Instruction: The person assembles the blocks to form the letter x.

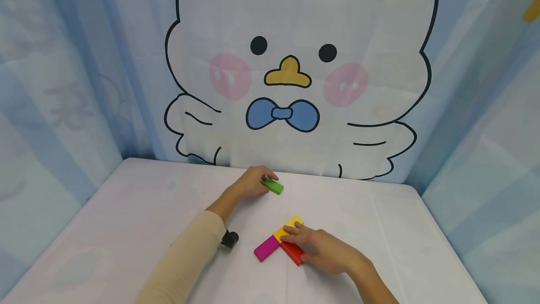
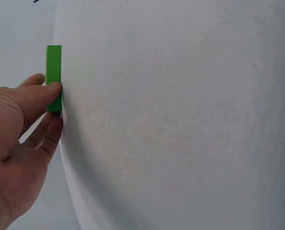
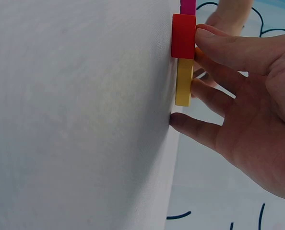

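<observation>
Near the far edge of the table, my left hand (image 1: 251, 182) pinches a green block (image 2: 54, 62) between thumb and fingers, low at the white cloth. Closer in, my right hand (image 1: 331, 251) rests over a group of blocks. Its thumb touches the red block (image 3: 184, 36), and other fingertips lie on the yellow block (image 3: 184, 84). The little finger reaches the cloth. A magenta block (image 1: 266, 248) meets one end of the yellow block. From that joint the red block runs off at an angle towards my right thumb.
A white cloth (image 1: 363, 219) covers the table. A small black object (image 1: 229, 239) shows beside my left sleeve (image 1: 185, 257), partly hidden by it. Behind the table's far edge hangs a curtain (image 1: 295, 149) with a cartoon bird; blue curtains hang at both sides.
</observation>
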A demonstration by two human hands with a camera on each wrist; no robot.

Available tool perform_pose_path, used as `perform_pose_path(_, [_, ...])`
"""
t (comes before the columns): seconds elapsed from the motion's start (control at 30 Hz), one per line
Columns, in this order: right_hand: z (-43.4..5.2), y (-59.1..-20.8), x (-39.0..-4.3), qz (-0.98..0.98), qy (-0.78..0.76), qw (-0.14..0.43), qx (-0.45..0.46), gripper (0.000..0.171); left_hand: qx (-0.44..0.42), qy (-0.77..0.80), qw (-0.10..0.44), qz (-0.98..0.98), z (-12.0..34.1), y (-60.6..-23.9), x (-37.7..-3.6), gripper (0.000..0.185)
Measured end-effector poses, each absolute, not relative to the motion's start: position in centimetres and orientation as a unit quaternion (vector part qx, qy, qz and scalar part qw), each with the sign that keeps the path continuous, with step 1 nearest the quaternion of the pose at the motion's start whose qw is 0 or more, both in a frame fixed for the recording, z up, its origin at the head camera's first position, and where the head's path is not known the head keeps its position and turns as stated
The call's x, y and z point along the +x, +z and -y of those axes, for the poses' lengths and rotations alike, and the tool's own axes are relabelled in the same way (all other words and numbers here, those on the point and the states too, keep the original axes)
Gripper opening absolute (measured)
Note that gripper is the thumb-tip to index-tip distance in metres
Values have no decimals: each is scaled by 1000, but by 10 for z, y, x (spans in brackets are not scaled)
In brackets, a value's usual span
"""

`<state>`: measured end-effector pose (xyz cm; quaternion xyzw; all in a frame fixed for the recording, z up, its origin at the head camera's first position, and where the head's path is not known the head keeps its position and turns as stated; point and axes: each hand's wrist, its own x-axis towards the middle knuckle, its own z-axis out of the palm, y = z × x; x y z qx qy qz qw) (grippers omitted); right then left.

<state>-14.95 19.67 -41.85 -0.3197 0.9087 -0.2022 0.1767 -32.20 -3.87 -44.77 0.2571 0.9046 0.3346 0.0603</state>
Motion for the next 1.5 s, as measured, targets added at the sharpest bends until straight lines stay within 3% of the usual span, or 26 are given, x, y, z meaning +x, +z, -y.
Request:
perform_pose_path(0.57, [-193, -417, -149, -910, -205, 190, -307, 55, 247, 340, 47, -906, 39, -451, -320, 32])
perform_pose_path(1.5, [-194, -418, -148, -915, -198, 187, -298, 54, 266, 310, 74, -910, 48, -439, -309, 36])
